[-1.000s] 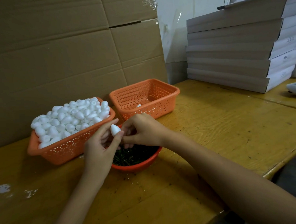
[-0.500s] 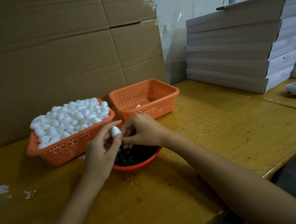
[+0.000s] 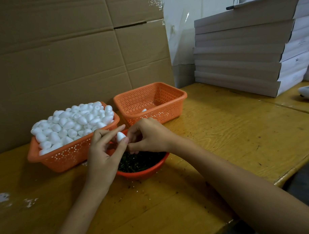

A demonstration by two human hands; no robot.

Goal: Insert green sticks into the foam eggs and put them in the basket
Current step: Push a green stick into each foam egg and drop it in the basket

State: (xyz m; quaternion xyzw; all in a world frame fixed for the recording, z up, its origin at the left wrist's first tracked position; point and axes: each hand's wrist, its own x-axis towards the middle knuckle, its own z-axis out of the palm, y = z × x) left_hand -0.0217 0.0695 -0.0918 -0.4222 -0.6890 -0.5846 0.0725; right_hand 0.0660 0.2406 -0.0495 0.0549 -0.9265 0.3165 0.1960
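A white foam egg (image 3: 120, 137) was pinched between the thumb and fingers of the left hand (image 3: 102, 153), just above the rim of a round red bowl (image 3: 143, 173). The right hand (image 3: 148, 137) was held just beside the egg, its fingertips bunched and curled toward it. Whether a stick was gripped there could not be told. The bowl was filled with thin, dark green sticks (image 3: 139, 163) lying in a loose tangle. To its left, a rectangular orange plastic basket (image 3: 64, 159) with perforated walls was piled high with a heap of eggs (image 3: 71, 123), smooth and matte white. Behind the bowl a 2nd basket (image 3: 160, 115) of the same kind was seen, with 1 single egg (image 3: 144, 110) visible at its near wall. All 3 containers were set on a yellowed wooden table (image 3: 229, 131) flecked with small crumbs. Corrugated cardboard (image 3: 60, 58) was stood behind the baskets, and flat grey boxes (image 3: 244, 61) were stacked at the right.
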